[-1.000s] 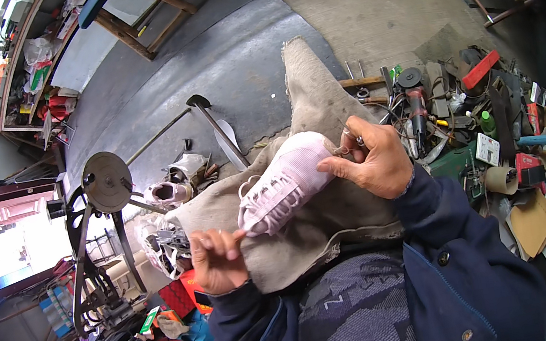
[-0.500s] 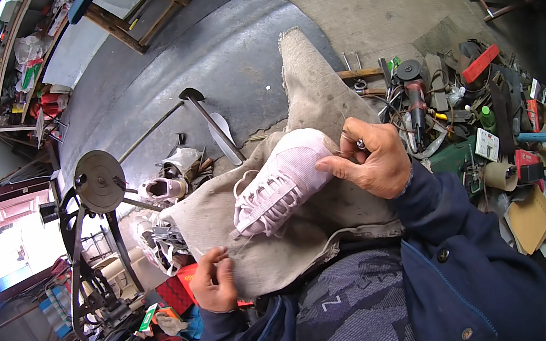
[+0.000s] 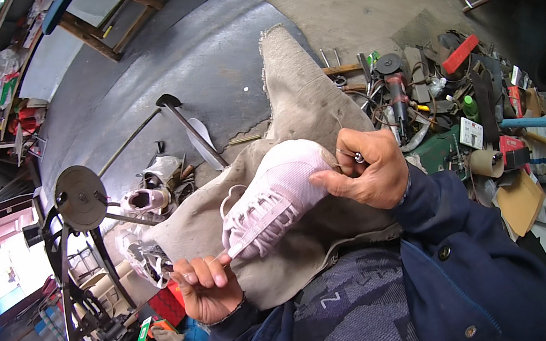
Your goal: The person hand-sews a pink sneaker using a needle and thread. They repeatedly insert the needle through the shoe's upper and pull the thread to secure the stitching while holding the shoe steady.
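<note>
A pale pink laced sneaker point(image 3: 277, 194) lies at a slant over a worn beige cloth point(image 3: 303, 88) on my lap. My right hand point(image 3: 372, 170) grips the rounded right end of the sneaker, thumb on top, with a small metal tool point(image 3: 358, 158) among the curled fingers. My left hand point(image 3: 209, 286) is at the sneaker's lower left end, fingers curled, one fingertip by the laced part; what it pinches, if anything, is too small to make out.
A black machine with a round wheel point(image 3: 80, 198) stands left, beside more shoes point(image 3: 145, 201). At right lie heaped tools, including an angle grinder point(image 3: 398, 99) and a red bar point(image 3: 459, 53). Wooden stool point(image 3: 109, 18) and shelves point(image 3: 2, 84) are farther off.
My left hand dropped away from the sneaker half a second ago and is now back at its lower end. My right hand still grips the sneaker. The view has shifted slightly.
</note>
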A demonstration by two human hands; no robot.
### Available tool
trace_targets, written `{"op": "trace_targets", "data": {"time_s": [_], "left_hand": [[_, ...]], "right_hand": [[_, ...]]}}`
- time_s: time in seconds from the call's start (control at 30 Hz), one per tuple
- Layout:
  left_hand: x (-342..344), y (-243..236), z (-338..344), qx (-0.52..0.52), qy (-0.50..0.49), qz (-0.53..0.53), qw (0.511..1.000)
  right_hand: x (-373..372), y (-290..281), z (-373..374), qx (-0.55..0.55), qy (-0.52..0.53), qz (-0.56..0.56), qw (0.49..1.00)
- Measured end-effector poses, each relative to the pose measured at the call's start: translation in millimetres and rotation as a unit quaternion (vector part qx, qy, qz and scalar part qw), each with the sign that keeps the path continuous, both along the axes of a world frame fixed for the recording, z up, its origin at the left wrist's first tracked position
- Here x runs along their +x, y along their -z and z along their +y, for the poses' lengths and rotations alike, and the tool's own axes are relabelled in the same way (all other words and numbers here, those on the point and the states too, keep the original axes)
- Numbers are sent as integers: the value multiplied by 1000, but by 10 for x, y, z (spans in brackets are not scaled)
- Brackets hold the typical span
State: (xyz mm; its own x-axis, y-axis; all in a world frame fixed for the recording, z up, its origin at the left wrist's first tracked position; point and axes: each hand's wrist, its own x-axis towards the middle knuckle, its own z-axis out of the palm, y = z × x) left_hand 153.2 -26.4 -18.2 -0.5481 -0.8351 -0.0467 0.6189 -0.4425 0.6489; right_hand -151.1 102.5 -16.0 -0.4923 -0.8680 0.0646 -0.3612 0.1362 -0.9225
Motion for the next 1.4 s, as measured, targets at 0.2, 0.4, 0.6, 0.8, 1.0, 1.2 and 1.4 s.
{"op": "trace_targets", "data": {"time_s": [0.2,0.4,0.6,0.8,1.0,1.2,1.4], "left_hand": [[98,51,-13,86,-17,-88,992],[288,124,-104,135,-40,-181,973],[332,256,-126,165,-45,-120,978],[362,391,-52,57,-9,-61,996],[498,378,130,61,-91,-125,986],[808,305,220,-68,-240,-195,948],[992,274,175,-347,-399,-444,723]], "right_hand": [[122,-10,-69,-32,-7,12,999],[183,-40,-171,-20,-24,29,999],[229,-71,-200,6,-12,39,999],[216,1,-19,36,35,41,998],[135,272,83,-61,35,57,996],[26,344,116,-78,47,-53,994],[234,167,120,-59,107,23,992]]}}
